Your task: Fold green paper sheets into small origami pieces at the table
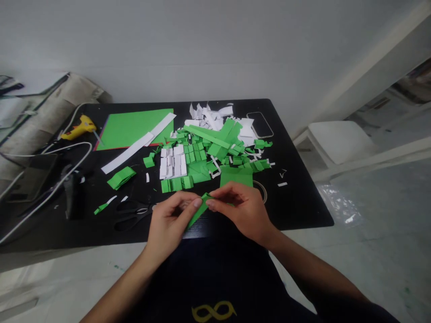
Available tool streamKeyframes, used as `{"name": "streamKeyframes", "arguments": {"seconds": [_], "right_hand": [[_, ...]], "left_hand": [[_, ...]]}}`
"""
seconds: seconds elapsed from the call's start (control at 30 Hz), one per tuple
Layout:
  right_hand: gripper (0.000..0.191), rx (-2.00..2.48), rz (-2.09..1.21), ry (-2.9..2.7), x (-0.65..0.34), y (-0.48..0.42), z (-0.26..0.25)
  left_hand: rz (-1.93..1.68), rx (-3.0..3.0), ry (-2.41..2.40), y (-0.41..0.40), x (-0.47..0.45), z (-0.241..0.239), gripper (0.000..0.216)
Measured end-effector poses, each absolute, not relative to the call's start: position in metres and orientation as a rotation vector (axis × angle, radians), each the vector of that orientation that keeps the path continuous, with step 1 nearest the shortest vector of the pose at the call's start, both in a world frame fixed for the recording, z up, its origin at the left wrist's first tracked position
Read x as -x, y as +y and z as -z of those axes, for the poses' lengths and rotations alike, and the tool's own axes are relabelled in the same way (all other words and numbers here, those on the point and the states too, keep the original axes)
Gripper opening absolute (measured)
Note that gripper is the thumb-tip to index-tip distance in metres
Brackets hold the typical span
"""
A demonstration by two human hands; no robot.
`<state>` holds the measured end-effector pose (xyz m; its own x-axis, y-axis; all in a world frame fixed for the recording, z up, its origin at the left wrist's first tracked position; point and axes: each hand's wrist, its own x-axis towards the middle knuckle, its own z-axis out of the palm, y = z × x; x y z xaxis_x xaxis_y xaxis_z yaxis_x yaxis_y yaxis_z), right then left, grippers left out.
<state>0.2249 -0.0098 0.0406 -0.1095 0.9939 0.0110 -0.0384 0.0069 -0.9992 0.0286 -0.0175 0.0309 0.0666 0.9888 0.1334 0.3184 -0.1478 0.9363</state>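
Between my two hands, over the table's near edge, is a folded green paper strip (197,216). My left hand (173,217) pinches it with thumb and fingers, and its lower end hangs toward me. My right hand (240,204) pinches the upper tip, with thumb and forefinger close to the left fingertips. Just beyond my right hand lies a flat green paper sheet (236,176). Left of my left hand are black scissors (129,215), their blades partly hidden by that hand. Folded white paper pieces (173,162) and green folded pieces (177,184) sit ahead of my hands.
White paper scraps (210,115) and green strips pile up at the back. A green sheet (134,128) with long white strips (139,146) lies left. Farther left are a yellow glue gun (81,128) and a white cable (67,177). A phone (260,124) rests back right, a tape roll (264,192) near my right hand.
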Motion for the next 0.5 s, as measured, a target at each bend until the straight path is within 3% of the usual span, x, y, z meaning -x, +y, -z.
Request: {"name": "streamKeyframes", "arguments": {"seconds": [0.5], "right_hand": [[0.015, 1.106, -1.306, -1.408, -0.2225, -0.0047, -0.0427]], "left_hand": [[-1.127, -1.589, 1.274, -0.0227, -0.0349, -0.0353, 0.006]]}}
